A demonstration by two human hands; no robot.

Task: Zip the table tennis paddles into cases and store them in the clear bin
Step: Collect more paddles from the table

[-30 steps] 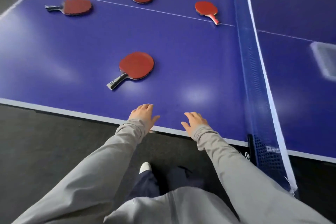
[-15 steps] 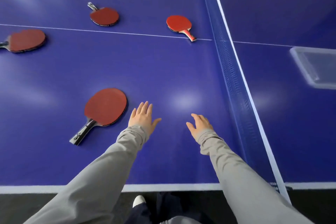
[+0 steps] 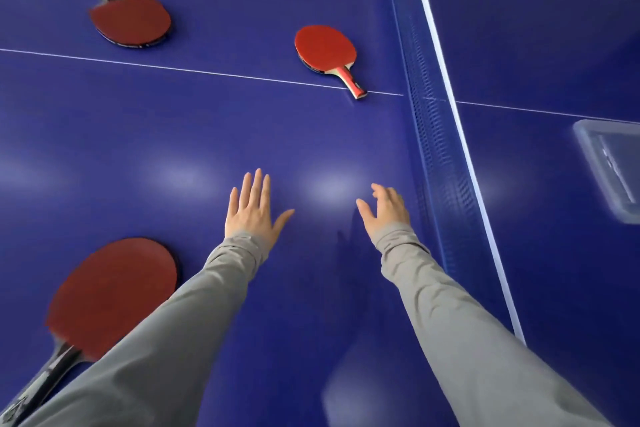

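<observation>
Near paddle (image 3: 110,295): lies flat, red face up, at the near left; its black handle points toward the person and is partly under the left sleeve (image 3: 166,340). It is the closest one, so probably the easiest to pick up first.
Left hand (image 3: 254,210): stretched out over the table (image 3: 207,135) just past the near paddle, fingers straight and close together, thumb out to the side. It holds nothing.
Right hand (image 3: 384,210): out beside the left hand, apart from it, fingers loosely bent and slightly spread, nothing in it. Whether either palm touches the surface cannot be told.
Both arms: reaching forward together, which reads as a lean toward the farther paddles, not a grip on the near one.
Clear bin (image 3: 609,170): sits on the far side of the net (image 3: 436,135), at the right edge, well apart from every paddle; looks empty, though it is blurred.
Red-handled paddle (image 3: 325,50): face up near the net, handle tip resting on the white centre line.
Far left paddle (image 3: 133,21): face up beyond the line, handle pointing away.
Cases: none in view, so zipping has not begun.
Writing: small marks on the handles, too blurred to read.
</observation>
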